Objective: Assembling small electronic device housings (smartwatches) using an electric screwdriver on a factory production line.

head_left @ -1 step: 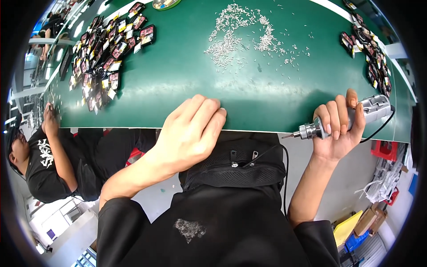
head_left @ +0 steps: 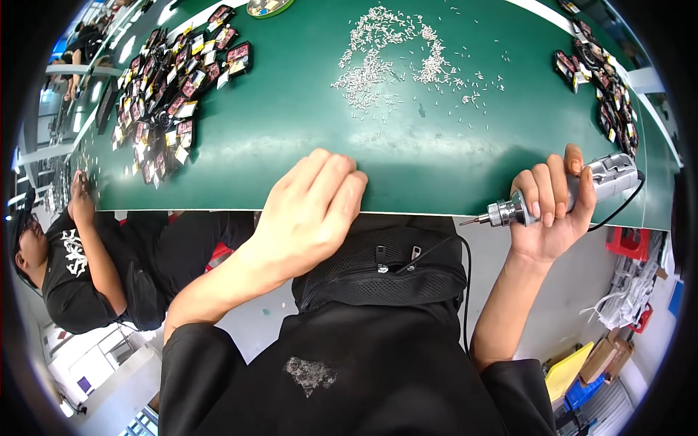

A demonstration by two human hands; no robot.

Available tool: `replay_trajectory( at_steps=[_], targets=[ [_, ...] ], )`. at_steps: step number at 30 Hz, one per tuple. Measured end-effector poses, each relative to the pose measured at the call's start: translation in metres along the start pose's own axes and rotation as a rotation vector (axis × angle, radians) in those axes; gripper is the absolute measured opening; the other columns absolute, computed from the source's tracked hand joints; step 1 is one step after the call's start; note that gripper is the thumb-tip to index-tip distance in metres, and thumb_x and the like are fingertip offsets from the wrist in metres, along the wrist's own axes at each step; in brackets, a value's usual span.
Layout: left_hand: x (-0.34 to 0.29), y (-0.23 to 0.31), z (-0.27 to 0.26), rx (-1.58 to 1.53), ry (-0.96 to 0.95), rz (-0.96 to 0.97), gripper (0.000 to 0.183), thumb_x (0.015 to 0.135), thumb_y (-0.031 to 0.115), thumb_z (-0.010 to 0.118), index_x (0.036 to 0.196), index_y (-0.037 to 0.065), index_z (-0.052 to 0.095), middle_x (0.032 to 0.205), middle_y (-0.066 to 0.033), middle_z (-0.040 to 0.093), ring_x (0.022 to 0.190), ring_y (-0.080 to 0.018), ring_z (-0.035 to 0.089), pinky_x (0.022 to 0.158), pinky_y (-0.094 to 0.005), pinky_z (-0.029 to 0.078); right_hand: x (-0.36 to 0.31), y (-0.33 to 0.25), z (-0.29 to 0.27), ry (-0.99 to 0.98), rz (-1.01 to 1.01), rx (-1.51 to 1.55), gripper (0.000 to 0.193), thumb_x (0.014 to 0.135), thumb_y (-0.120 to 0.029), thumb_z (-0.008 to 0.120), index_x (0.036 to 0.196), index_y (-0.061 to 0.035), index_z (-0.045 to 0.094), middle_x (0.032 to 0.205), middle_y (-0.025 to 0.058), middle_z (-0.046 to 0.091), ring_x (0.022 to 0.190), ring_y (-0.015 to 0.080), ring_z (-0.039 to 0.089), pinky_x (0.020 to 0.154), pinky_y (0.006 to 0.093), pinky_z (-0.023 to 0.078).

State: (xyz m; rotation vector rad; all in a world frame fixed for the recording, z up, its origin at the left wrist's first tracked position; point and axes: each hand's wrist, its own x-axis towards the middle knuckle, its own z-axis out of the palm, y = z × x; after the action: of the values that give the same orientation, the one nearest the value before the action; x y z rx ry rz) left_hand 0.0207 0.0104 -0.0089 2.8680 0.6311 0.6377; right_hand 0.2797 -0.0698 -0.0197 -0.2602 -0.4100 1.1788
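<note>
Silver-grey metal forms the long cylindrical powered screwdriver (head_left: 614,174), which lies in the right hand (head_left: 549,207), fingers wrapped around its barrel, its thin pointed bit (head_left: 474,220) aimed toward the left hand (head_left: 313,211). It looks stiff and fairly heavy, perhaps slick where polished; mid-barrel seems the best hold, clear of the slender bit, probably the most fragile part. Its thin black cord (head_left: 623,209) hangs from the rear end and would likely tug a little. The left hand is loosely curled at the near edge of the smooth green tabletop (head_left: 407,171); its palm is hidden, so whether it holds anything cannot be told. Right-hand fingers cover the barrel's middle. Beyond and between the hands, small whitish rod-shaped pieces (head_left: 363,80) are too tiny to identify.
</note>
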Motion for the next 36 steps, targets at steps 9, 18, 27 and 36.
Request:
replay_trajectory(
  at_steps=[9, 18, 27, 36],
  targets=[
    [0.008, 0.020, 0.005, -0.746, 0.170, -0.453, 0.007, 0.091, 0.002, 0.049, 0.088, 0.000, 0.043, 0.078, -0.0095, 0.051, 0.063, -0.0148, 0.045, 0.057, -0.0281, 0.039, -0.001, 0.003, 0.021, 0.041, -0.045, 0.007, 0.018, 0.096, -0.021, 0.042, 0.092, -0.0046, 0.049, 0.052, -0.0025, 0.036, 0.041, 0.0085, 0.034, 0.046, 0.0261, 0.035],
    [0.016, 0.051, 0.020, -1.857, 0.226, -0.561, 0.022, 0.099, 0.018, 0.044, 0.084, 0.001, 0.048, 0.077, -0.0065, 0.052, 0.065, -0.0077, 0.046, 0.059, -0.0214, 0.040, 0.005, 0.024, 0.078, 0.058, -0.178, -0.019, 0.014, 0.090, -0.019, 0.054, 0.087, -0.0060, 0.049, 0.049, -0.0048, 0.037, 0.038, 0.0059, 0.034, 0.046, 0.0213, 0.034],
    [0.019, 0.053, 0.017, -1.846, 0.164, -0.596, 0.026, 0.097, 0.020, 0.047, 0.080, -0.001, 0.046, 0.073, -0.0076, 0.047, 0.061, -0.0111, 0.042, 0.054, -0.0254, 0.038, 0.004, 0.024, 0.072, 0.048, -0.141, -0.022, 0.015, 0.090, -0.019, 0.053, 0.087, -0.0052, 0.049, 0.049, -0.0045, 0.037, 0.038, 0.0065, 0.034, 0.045, 0.0223, 0.034],
    [0.022, 0.059, 0.022, -1.134, 0.240, -0.493, 0.010, 0.084, -0.004, 0.059, 0.077, -0.003, 0.051, 0.066, -0.0092, 0.051, 0.054, -0.0179, 0.046, 0.051, -0.0270, 0.038, -0.001, 0.023, 0.063, 0.061, -0.167, -0.088, 0.015, 0.092, -0.018, 0.052, 0.089, -0.0033, 0.051, 0.050, -0.0035, 0.037, 0.038, 0.0064, 0.035, 0.045, 0.0230, 0.034]
  ],
)
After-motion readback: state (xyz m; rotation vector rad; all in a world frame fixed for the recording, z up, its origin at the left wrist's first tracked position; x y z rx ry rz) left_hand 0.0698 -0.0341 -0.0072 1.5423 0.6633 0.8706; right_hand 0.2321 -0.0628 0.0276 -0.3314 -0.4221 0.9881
